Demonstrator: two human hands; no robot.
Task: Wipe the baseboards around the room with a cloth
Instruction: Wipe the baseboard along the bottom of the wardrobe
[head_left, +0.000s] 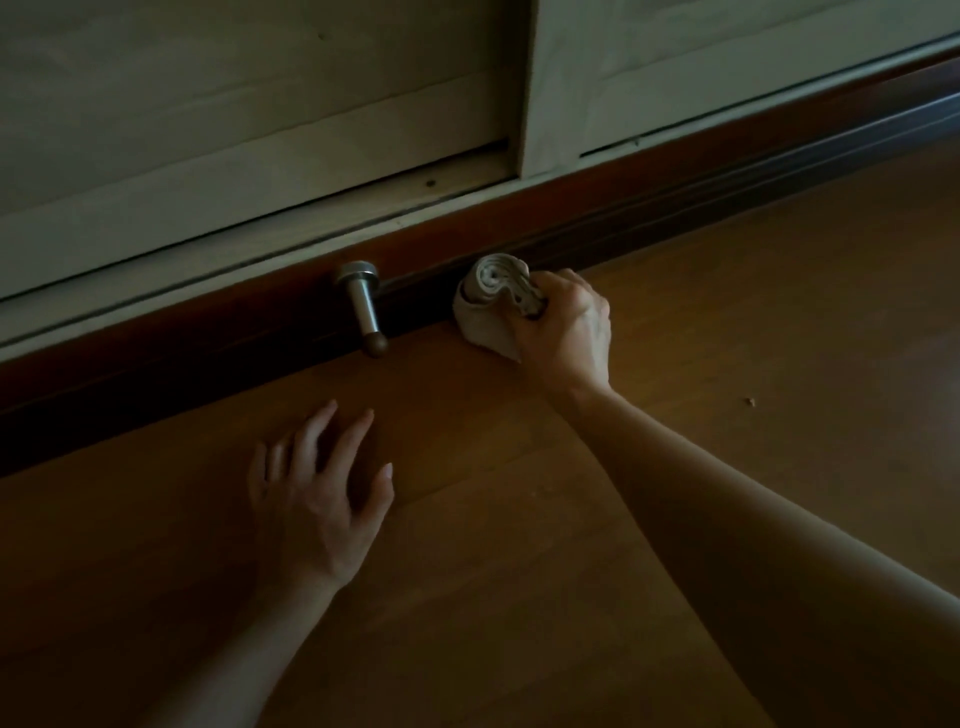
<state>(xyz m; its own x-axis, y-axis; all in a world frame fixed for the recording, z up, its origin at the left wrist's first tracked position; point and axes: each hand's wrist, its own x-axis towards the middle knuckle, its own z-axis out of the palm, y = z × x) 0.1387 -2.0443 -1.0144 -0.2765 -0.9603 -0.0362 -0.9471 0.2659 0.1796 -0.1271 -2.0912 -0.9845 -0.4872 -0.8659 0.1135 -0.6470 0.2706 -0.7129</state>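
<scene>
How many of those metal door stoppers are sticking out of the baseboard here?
1. The door stopper juts from the baseboard, just left of the cloth gripped by the right hand. Others may lie outside the view.

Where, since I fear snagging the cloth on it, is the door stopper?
In the head view the door stopper juts from the baseboard left of centre, just left of the cloth that the right hand grips.

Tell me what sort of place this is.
Likely a room in a home, seen at floor level: a wood floor, a dark baseboard carrying a metal door stop, and pale panelling above. The right hand holds a cloth against the baseboard.
</scene>
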